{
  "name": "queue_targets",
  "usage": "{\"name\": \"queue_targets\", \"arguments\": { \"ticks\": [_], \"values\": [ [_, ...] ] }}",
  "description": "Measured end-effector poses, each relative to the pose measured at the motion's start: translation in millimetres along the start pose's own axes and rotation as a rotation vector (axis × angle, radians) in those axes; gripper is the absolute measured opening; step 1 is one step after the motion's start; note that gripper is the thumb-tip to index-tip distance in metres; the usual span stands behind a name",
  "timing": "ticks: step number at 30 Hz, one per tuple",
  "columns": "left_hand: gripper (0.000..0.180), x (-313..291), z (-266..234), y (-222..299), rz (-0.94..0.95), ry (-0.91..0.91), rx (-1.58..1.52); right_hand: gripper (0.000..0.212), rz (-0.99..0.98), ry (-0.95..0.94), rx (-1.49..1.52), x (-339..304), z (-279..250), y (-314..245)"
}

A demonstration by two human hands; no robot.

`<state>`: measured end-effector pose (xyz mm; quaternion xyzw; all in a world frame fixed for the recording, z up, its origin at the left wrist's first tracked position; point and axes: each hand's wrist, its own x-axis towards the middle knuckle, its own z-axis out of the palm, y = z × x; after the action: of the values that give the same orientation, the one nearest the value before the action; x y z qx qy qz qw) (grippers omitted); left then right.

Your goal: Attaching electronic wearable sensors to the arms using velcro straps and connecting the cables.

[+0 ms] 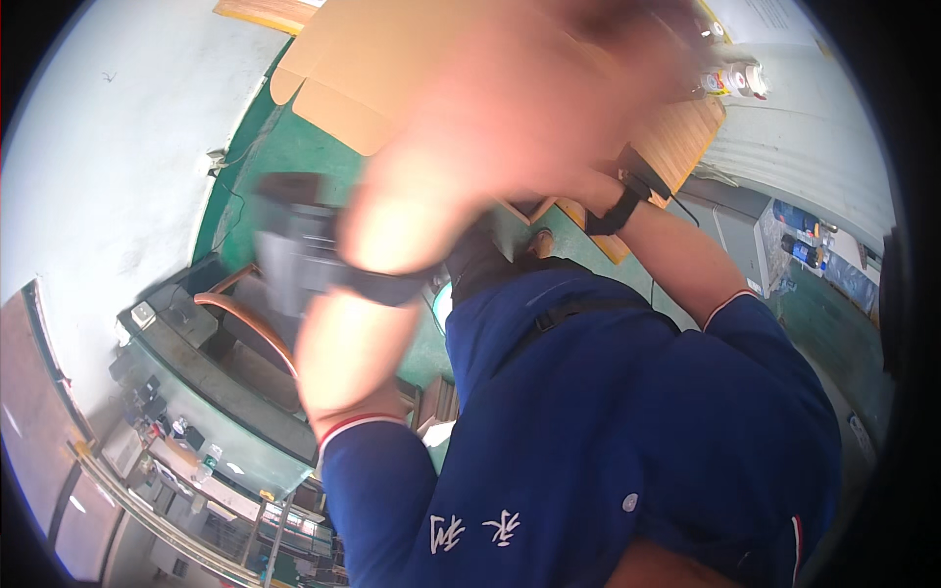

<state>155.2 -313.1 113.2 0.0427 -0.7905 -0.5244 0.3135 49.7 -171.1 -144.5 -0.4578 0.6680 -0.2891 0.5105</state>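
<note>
My left hand (529, 108), large and smeared by motion, is raised close in front of the upper middle of the view. Its fingers cannot be made out, nor whether they hold anything. A black strap (392, 286) with a grey boxy device (294, 245) is around that wrist. Behind it is my right hand (591, 188), mostly hidden, with a black band (618, 214) around the wrist and a dark device (644, 174) with a cable beside it. A flat brown cardboard piece (343, 69) lies behind my left hand.
At the upper right is a wooden tabletop (691, 137) with a white container (740, 80) near its far edge. A grey cabinet (740, 220) stands to the right. On the left are a curved wooden chair arm (250, 318) and a long dark-topped desk (221, 402). The floor (314, 147) is green.
</note>
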Motion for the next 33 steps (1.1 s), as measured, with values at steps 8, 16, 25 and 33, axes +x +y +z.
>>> {"name": "queue_targets", "arguments": {
  "ticks": [8, 16, 25, 33],
  "values": [
    [0.035, -71, -200, -71, -0.471, 0.308, -1.092, 0.03, -0.089, 0.018, -0.227, -6, 6, 0],
    [0.031, -139, -190, -72, -0.626, 0.465, -0.876, 0.022, -0.148, 0.181, -0.703, 2, -14, 60],
    [0.02, -203, -124, -108, -0.823, 0.739, -0.889, 0.021, -0.066, 0.101, -0.943, 33, 42, 41],
    [0.017, -206, -111, -123, -0.895, 0.754, -0.944, 0.018, -0.107, 0.066, -0.809, 41, 36, 49]
  ]
}}
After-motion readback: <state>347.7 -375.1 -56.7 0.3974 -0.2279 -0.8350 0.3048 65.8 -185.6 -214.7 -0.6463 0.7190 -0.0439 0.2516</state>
